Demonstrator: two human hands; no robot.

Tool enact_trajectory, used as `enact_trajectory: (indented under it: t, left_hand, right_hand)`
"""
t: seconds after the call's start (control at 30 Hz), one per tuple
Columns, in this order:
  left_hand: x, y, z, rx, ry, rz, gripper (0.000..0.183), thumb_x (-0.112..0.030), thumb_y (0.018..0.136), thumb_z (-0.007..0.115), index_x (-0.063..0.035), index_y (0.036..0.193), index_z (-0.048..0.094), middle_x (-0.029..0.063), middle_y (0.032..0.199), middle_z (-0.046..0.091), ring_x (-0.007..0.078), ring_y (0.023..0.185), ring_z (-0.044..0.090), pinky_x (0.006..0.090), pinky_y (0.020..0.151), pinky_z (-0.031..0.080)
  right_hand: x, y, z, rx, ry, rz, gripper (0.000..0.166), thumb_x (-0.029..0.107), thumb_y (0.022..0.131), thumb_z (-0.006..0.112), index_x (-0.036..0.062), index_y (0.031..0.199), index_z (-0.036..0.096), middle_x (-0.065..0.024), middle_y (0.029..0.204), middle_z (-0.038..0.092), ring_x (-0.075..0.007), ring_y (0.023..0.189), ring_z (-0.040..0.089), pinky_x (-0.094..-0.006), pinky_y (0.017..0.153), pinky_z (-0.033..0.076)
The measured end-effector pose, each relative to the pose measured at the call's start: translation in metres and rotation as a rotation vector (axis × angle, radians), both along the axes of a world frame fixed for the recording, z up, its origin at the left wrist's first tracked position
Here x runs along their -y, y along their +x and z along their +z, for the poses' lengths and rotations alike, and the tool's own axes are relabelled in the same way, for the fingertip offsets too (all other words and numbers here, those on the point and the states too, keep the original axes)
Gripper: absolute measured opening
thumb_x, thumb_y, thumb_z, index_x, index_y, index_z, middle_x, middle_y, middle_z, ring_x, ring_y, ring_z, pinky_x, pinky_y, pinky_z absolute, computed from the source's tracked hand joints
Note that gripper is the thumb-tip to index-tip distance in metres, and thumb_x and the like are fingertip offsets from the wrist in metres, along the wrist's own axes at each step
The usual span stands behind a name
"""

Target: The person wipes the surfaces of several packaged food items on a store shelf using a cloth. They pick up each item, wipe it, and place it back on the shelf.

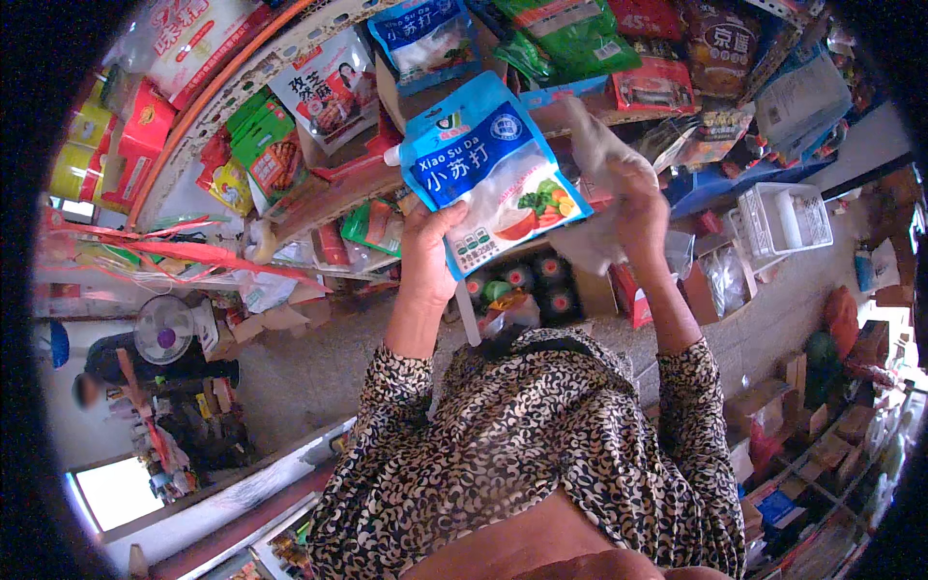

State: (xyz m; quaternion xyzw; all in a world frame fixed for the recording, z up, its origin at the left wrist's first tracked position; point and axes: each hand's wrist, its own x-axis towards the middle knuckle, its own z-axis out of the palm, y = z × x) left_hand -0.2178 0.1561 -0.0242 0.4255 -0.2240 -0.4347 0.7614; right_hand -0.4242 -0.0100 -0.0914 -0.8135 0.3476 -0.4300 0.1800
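Note:
My left hand (431, 250) grips the lower left edge of a blue-and-white plastic food pouch (500, 167), thumb on its front. The pouch bears printed writing and a picture of vegetables with a red bowl. A white spout cap (392, 156) sticks out at its upper left. My right hand (639, 199), slightly blurred, holds a pale grey cloth (598, 141) just right of the pouch. Part of the cloth hangs below that hand. Behind the pouch, a similar blue pouch (424, 43) stands in an open carton on the shelf.
A perforated metal shelf (333, 199) bears packets, including a white seasoning bag (326, 94) and green bags (573, 36). Red plastic ribbon (196, 254) hangs at left. Bottles (551, 268) stand low before me. A white crate (786, 217) is at right, a fan (165, 330) and a person (116, 373) at left.

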Motion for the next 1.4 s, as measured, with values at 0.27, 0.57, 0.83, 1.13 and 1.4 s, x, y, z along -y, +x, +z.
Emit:
enact_trajectory:
  t: [0.27,0.57,0.83,1.13,1.4]
  left_hand:
    - [0.008,0.005,-0.039,0.449,0.084,-0.047,0.033,-0.011,0.089,0.058,-0.0012,0.121,0.055,0.0105,0.119,0.061,0.0268,0.109,0.058,0.0401,0.098,0.044]
    - [0.012,-0.014,0.008,-0.237,-0.046,-0.110,0.034,-0.008,0.089,0.059,-0.0031,0.122,0.053,0.0092,0.117,0.062,0.0236,0.106,0.062,0.0381,0.093,0.050]
    - [0.050,0.069,0.061,0.346,-0.041,0.173,0.029,-0.011,0.086,0.066,-0.0020,0.112,0.059,0.0051,0.106,0.064,0.0157,0.095,0.061,0.0311,0.085,0.048]
    - [0.152,0.172,0.041,0.557,0.013,0.143,0.028,-0.007,0.083,0.067,-0.0062,0.111,0.061,0.0008,0.107,0.064,0.0136,0.094,0.058,0.0297,0.089,0.042]
    - [0.198,0.208,0.003,0.610,0.198,0.296,0.038,-0.015,0.078,0.074,-0.0030,0.111,0.060,0.0080,0.108,0.065,0.0206,0.100,0.058,0.0342,0.092,0.040]
  right_hand:
    - [-0.119,0.014,0.053,0.029,-0.393,0.229,0.051,0.016,0.077,0.061,0.0194,0.127,0.058,-0.0193,0.129,0.054,-0.0295,0.107,0.059,-0.0412,0.086,0.050]
    - [-0.072,-0.017,-0.002,-0.073,-0.432,0.032,0.039,0.010,0.072,0.067,0.0195,0.110,0.069,-0.0158,0.126,0.057,-0.0268,0.106,0.060,-0.0354,0.083,0.052]
    - [-0.058,-0.058,0.003,0.162,0.110,-0.243,0.059,-0.016,0.069,0.036,0.0044,0.117,0.064,-0.0158,0.119,0.061,-0.0306,0.113,0.057,-0.0365,0.099,0.042]
    - [-0.087,-0.066,0.011,0.134,0.129,-0.227,0.052,-0.011,0.073,0.038,0.0033,0.115,0.064,-0.0173,0.118,0.062,-0.0310,0.112,0.059,-0.0368,0.098,0.044]
    - [-0.086,-0.071,0.000,0.211,0.231,-0.222,0.059,-0.014,0.066,0.037,0.0031,0.115,0.064,-0.0156,0.118,0.061,-0.0296,0.115,0.057,-0.0365,0.100,0.042]
